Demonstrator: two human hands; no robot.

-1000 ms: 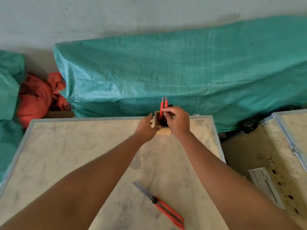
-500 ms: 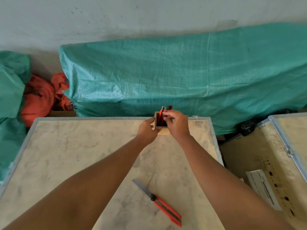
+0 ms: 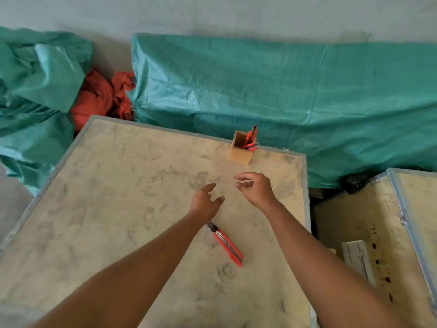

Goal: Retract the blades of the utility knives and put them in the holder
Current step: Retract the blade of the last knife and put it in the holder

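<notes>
A small wooden holder stands at the far edge of the table, with red utility knives leaning inside it. Another red utility knife lies flat on the table near me; its blade end is hidden under my left wrist. My left hand hovers over the table just beyond that knife, fingers apart and empty. To its right my right hand is also empty, fingers loosely curled and apart. Both hands are well short of the holder.
A green tarp covers something behind the table, with more tarp at the left and orange cloth between. A second crate-like table with a white paper stands at the right, across a narrow gap.
Both hands have let go of the holder and the knife put into it, and have drawn back toward me. The camera view has shifted, so the table appears turned.
</notes>
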